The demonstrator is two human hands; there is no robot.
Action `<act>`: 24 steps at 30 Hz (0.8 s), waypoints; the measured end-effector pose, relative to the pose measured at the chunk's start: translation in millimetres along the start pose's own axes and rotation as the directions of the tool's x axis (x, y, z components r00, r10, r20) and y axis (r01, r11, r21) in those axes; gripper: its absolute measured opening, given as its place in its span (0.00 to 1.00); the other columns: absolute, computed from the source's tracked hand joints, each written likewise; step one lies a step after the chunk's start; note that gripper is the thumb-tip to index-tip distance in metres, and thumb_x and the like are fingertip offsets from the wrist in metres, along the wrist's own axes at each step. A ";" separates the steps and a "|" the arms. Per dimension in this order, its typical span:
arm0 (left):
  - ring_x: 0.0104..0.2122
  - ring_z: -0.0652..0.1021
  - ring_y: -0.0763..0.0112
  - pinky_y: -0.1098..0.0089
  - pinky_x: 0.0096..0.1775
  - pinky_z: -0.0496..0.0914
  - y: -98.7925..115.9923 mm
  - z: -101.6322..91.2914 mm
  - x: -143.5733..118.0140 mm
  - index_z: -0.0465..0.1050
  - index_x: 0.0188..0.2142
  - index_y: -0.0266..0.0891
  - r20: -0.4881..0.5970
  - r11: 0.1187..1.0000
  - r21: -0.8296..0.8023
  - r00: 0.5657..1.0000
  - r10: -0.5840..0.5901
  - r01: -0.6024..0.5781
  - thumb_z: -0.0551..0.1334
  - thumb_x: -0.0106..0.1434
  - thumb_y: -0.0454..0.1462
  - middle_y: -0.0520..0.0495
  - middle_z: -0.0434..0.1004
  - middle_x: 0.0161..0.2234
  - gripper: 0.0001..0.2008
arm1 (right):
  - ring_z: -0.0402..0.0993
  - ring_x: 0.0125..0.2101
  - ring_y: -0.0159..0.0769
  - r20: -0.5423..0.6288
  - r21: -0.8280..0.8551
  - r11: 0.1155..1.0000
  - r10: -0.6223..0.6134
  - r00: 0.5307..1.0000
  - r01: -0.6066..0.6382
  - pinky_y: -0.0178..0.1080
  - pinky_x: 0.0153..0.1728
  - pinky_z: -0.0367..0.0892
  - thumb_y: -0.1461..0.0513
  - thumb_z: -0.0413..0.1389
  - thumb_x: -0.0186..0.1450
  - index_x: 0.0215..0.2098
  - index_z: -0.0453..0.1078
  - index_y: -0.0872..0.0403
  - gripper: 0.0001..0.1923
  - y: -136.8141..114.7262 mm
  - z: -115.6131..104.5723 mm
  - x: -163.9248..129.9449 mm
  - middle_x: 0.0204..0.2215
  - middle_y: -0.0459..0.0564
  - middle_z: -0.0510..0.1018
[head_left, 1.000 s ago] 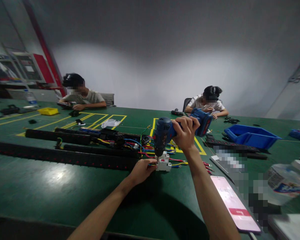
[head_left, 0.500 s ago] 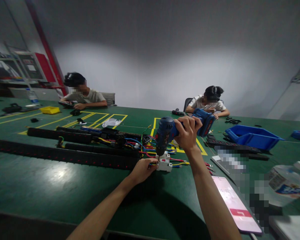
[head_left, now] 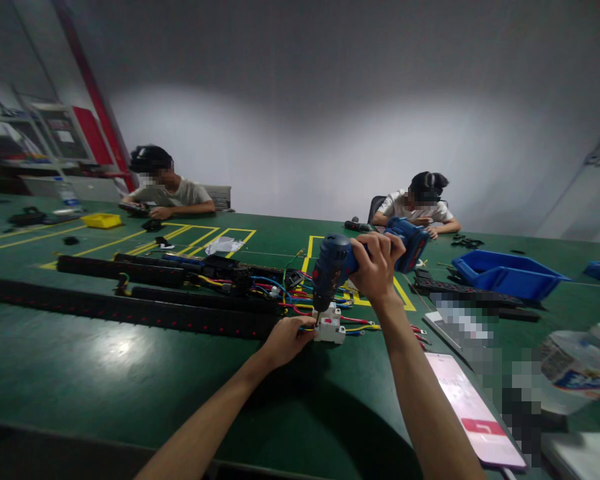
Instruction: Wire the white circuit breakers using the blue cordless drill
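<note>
Right hand closed around grip of blue cordless drill, bit pointing down onto white breaker; left hand closed on breaker's left side, steadying it on green worktop; coloured wires run from breaker to black strips; phone lies right of forearm.

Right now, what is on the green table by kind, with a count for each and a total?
Blue cordless drill, gripped by the right hand: 1
White breaker block, steadied by the left hand: 1
Long black strips: 3
Blue bins: 2
Yellow tray: 1
Phone: 1
Total: 9
</note>
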State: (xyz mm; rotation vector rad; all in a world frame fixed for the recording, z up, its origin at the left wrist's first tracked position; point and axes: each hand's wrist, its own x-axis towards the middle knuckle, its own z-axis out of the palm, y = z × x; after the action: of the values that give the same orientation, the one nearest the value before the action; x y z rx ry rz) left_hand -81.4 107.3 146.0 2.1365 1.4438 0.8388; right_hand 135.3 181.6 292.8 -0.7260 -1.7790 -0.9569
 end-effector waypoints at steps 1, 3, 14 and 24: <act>0.41 0.82 0.65 0.74 0.40 0.72 -0.5 0.3 0.1 0.79 0.51 0.45 -0.004 1.000 -0.001 1.000 0.010 -0.010 0.60 0.67 0.41 0.50 0.83 0.47 0.15 | 0.65 0.48 0.45 0.003 0.003 1.000 0.002 1.000 -0.002 0.53 0.58 0.48 0.65 0.58 0.59 0.50 0.69 0.50 0.20 -0.2 -0.1 0.1 0.41 0.51 0.75; 0.40 0.82 0.65 0.74 0.39 0.72 -1.0 0.6 0.1 0.79 0.50 0.46 -0.003 1.000 -0.002 1.000 0.022 -0.022 0.60 0.67 0.41 0.51 0.83 0.46 0.14 | 0.65 0.48 0.45 0.007 0.000 1.000 0.006 1.000 -0.006 0.53 0.58 0.48 0.65 0.58 0.58 0.50 0.69 0.50 0.21 -0.5 -0.2 0.0 0.41 0.51 0.75; 0.39 0.81 0.65 0.73 0.41 0.73 -3.0 0.4 0.3 0.79 0.49 0.46 0.015 1.000 -0.029 1.000 0.005 -0.004 0.61 0.66 0.41 0.51 0.83 0.47 0.14 | 0.65 0.48 0.44 0.012 -0.018 1.000 0.006 1.000 -0.006 0.52 0.57 0.50 0.66 0.56 0.59 0.49 0.69 0.50 0.19 -0.5 -2.1 1.6 0.40 0.51 0.76; 0.40 0.80 0.64 0.72 0.40 0.74 4.8 -2.8 -1.8 0.80 0.49 0.43 0.020 0.997 -0.071 1.000 -0.016 0.017 0.60 0.66 0.41 0.50 0.82 0.47 0.14 | 0.63 0.48 0.46 0.047 0.002 0.999 0.042 0.998 -0.042 0.53 0.56 0.49 0.67 0.57 0.58 0.48 0.69 0.48 0.19 1.1 2.3 -3.2 0.42 0.51 0.75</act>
State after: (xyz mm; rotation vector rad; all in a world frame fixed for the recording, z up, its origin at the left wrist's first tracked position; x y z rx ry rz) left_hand -80.6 103.9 150.7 2.0716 1.3994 0.8486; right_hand 136.3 184.0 289.6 -0.7870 -1.7989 -0.9154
